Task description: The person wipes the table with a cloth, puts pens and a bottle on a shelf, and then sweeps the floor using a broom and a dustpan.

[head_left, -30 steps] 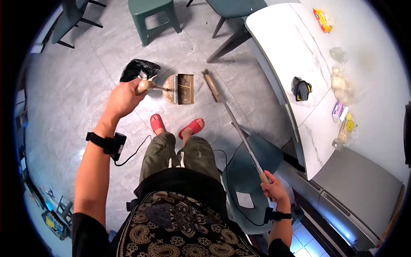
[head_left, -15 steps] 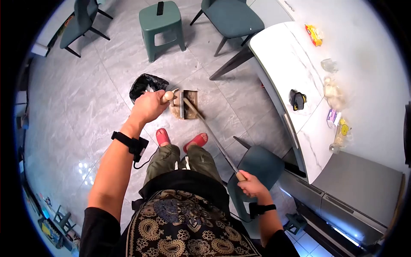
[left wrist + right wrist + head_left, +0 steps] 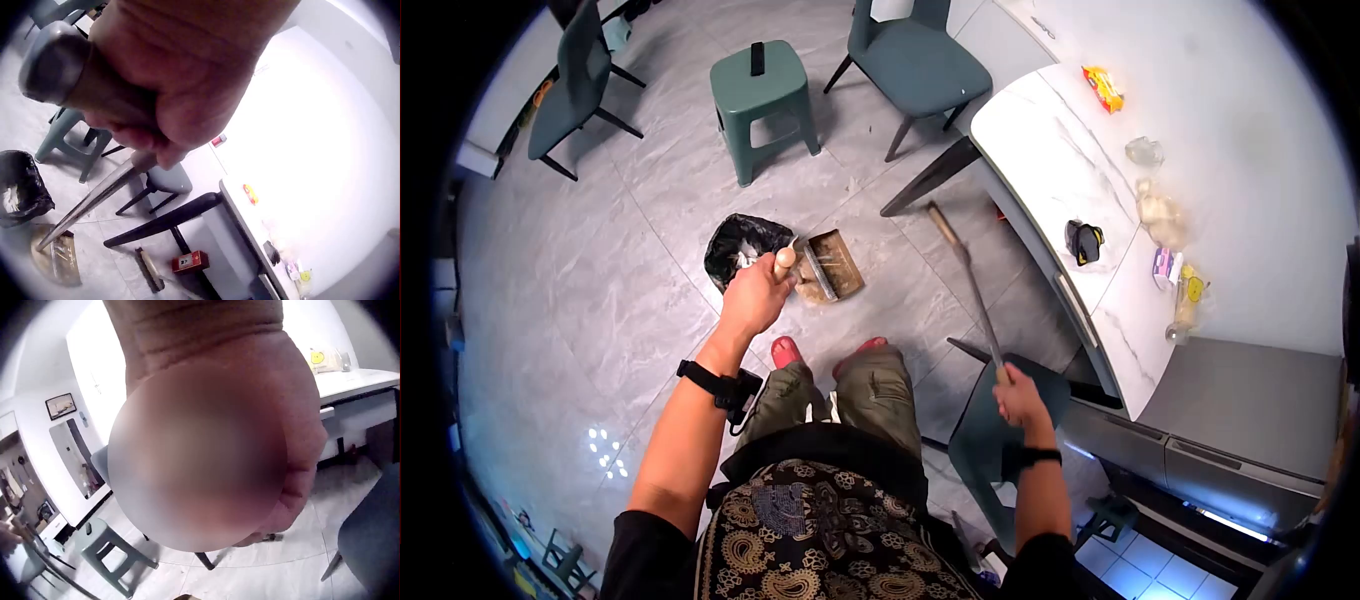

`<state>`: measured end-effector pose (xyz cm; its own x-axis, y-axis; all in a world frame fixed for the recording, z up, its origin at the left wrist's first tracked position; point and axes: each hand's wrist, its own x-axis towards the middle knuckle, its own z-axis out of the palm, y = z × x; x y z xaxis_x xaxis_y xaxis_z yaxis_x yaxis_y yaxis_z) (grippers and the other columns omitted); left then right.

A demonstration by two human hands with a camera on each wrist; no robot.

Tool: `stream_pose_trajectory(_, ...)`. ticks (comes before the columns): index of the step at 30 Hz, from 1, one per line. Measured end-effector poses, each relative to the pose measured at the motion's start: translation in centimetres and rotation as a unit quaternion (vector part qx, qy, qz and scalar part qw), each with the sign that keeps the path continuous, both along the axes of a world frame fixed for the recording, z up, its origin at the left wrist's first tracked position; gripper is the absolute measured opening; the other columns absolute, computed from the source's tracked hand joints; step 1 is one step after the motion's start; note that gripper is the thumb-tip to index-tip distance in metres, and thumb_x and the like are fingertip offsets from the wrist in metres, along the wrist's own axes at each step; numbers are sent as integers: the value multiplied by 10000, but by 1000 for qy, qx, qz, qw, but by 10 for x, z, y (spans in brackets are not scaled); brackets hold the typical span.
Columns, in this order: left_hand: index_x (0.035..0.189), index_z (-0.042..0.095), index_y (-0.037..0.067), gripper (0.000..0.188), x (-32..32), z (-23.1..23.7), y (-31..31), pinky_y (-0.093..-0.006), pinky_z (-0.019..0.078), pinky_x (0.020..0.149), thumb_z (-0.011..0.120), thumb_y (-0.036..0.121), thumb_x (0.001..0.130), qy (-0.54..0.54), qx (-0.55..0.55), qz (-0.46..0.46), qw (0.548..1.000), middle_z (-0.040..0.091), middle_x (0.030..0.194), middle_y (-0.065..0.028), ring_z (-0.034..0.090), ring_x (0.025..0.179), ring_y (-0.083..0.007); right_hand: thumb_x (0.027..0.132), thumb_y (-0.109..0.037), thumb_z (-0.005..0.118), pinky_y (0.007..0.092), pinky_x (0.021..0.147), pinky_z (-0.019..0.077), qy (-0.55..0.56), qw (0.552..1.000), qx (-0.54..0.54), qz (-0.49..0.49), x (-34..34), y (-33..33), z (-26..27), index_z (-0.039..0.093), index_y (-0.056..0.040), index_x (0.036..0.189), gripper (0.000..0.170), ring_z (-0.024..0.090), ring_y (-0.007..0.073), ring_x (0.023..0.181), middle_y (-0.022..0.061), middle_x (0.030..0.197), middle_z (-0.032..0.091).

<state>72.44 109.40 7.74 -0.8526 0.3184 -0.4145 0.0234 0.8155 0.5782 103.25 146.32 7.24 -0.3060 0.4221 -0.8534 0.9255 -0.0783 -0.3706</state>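
Note:
In the head view my left hand (image 3: 755, 300) grips the pale knobbed handle (image 3: 784, 262) of a long-handled dustpan (image 3: 852, 272), which lies on the floor. Its shaft runs down to the pan in the left wrist view, where thin bits of debris (image 3: 61, 251) show. With my right hand (image 3: 1022, 398) I hold a broom (image 3: 977, 295) by the top of its stick. The broom head (image 3: 945, 225) is to the right of the dustpan, apart from it, near a dark table leg. A blurred patch hides much of the right hand in the right wrist view.
A bin with a black bag (image 3: 730, 240) stands left of the dustpan. Beyond are a green stool (image 3: 760, 80) and a chair (image 3: 925, 70). The marble-patterned table (image 3: 1040, 130) stands to the right, with another chair (image 3: 970, 420) near my right hand. A red box (image 3: 190, 262) sits under the table.
The broom head met the dustpan half a second ago and has since swung away right, towards the table leg. My left hand keeps its grip; the dustpan now looks turned in view.

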Motion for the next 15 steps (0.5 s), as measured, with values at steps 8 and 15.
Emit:
stream_pose_trajectory(8, 1031, 587, 56, 307, -1, -5, 11, -463, 486, 716, 681, 244, 807, 18, 23, 5, 1000, 648, 857, -222, 616, 855, -419, 825, -54, 499, 455, 838, 505, -141, 844, 300, 421, -57, 39, -95, 359, -139, 1410, 608, 643, 388, 937, 245, 1000, 651)
stream_pose_trajectory(15, 1025, 611, 60, 284, -7, -7, 28, -427, 484, 701, 680, 249, 825, 21, 17, 10, 1000, 658, 855, -209, 620, 819, -405, 830, -92, 527, 425, 754, 516, -42, 804, 244, 541, 7, 125, -17, 436, -119, 1369, 547, 657, 321, 868, 211, 979, 653)
